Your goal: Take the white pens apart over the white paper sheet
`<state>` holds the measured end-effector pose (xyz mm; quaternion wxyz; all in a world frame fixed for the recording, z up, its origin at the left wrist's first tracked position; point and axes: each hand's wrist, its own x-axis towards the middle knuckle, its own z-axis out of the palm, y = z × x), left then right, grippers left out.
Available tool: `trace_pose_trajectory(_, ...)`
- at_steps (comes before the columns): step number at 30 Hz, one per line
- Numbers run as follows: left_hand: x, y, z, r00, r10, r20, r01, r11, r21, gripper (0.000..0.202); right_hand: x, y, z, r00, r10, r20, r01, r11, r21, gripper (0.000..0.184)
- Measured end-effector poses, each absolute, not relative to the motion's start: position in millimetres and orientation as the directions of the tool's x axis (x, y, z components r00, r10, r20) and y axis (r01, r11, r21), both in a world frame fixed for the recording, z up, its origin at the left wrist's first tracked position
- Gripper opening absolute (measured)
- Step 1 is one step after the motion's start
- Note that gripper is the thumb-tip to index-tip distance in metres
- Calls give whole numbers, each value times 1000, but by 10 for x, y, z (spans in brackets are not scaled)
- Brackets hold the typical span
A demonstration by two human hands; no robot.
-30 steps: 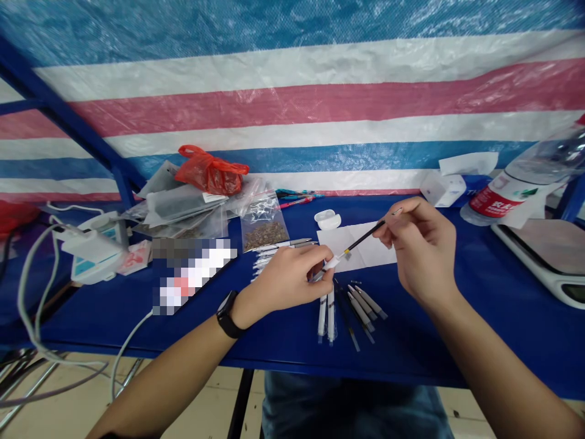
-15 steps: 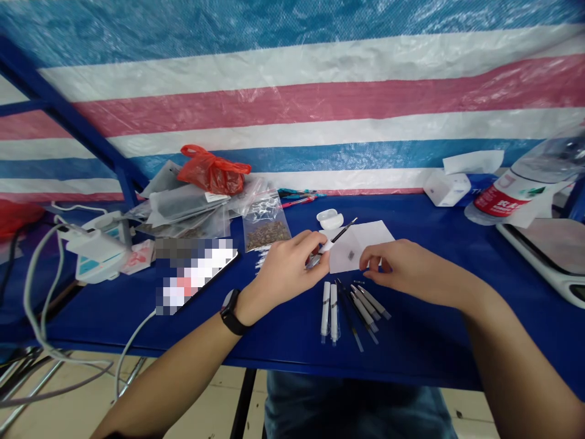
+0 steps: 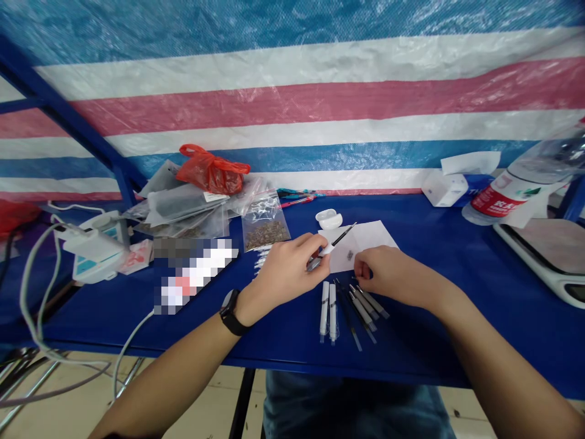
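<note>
The left hand (image 3: 286,274) has its fingers (image 3: 315,245) closed around the white end of a slim black-shafted tube (image 3: 340,239), which points up and to the right over a sheet of white paper (image 3: 375,235). A small grey part shows under those fingers, too small to name. The right hand (image 3: 388,274) is curled, its fingers (image 3: 361,268) bent down at the paper's lower edge. They seem empty, though a small pinched item could be hidden. On the paper, between the hands, lies a small patch of dark specks (image 3: 350,255).

The tube looks light and stiff, but thin enough to bend or snap under levering. It is probably best taken by its white end, away from the fine black tip. The specks look loose and easily scattered.

Just below the paper, more tubes (image 3: 363,311) lie side by side on the blue tabletop (image 3: 425,341), with two white ones (image 3: 328,311) at their left. Beyond the paper sit a white earbud case (image 3: 328,218) and a zip bag of brown flakes (image 3: 265,235). A tissue box (image 3: 445,189) and a water bottle (image 3: 525,183) stand toward the back right corner, and a red plastic bag (image 3: 212,171) lies at the back left.
</note>
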<state>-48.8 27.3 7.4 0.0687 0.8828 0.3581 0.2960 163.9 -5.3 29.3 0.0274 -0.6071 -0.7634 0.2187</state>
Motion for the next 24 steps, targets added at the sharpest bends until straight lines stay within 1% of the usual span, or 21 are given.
trace_pose_trajectory(2, -484, 265, 76, 574, 671, 468, 579, -738, 348, 10, 1623, -53, 286, -248, 945, -214, 925, 165, -342, 16)
trace_pose_trajectory(4, -481, 255, 84, 587, 671, 453, 556, -740, 377, 10, 1640, -46, 297, -240, 952, -191, 916, 157, -369, 15)
trace_pose_trajectory(5, -480, 248, 91, 593, 672, 443, 543, -740, 396, 10, 1661, -41, 312, -238, 957, -164, 897, 152, -415, 14)
trace_pose_trajectory(7, -477, 233, 107, 604, 676, 422, 511, -735, 446, 10, 1719, -28, 356, -223, 972, -78, 806, 139, -576, 8)
trace_pose_trajectory(9, -474, 215, 126, 607, 684, 405, 457, -717, 526, 8, 1773, -20, 408, -175, 984, 28, 612, 131, -780, 3)
trace_pose_trajectory(10, -472, 205, 136, 609, 688, 395, 420, -701, 576, 8, 1788, -20, 431, -138, 988, 77, 481, 134, -866, 7)
trace_pose_trajectory(11, -469, 194, 145, 613, 691, 384, 379, -683, 624, 8, 1790, -23, 449, -95, 989, 113, 343, 139, -929, 11)
trace_pose_trajectory(12, -466, 183, 155, 618, 690, 377, 336, -666, 666, 7, 1780, -29, 462, -56, 989, 136, 211, 145, -967, 15)
trace_pose_trajectory(14, -458, 159, 171, 634, 680, 369, 262, -637, 725, 7, 1722, -48, 468, 0, 989, 147, -2, 147, -989, 20)
trace_pose_trajectory(15, -454, 148, 177, 641, 675, 366, 236, -627, 743, 7, 1682, -57, 462, 9, 990, 138, -77, 138, -987, 22)
trace_pose_trajectory(17, -444, 131, 182, 651, 669, 359, 204, -609, 766, 8, 1598, -72, 444, 5, 994, 109, -165, 109, -980, 26)
trace_pose_trajectory(20, -435, 119, 174, 646, 676, 354, 202, -599, 775, 9, 1512, -78, 419, -4, 996, 89, -207, 86, -975, 31)
trace_pose_trajectory(24, -435, 123, 162, 638, 674, 371, 197, -609, 768, 8, 1490, -72, 417, -25, 995, 97, -205, 90, -975, 34)
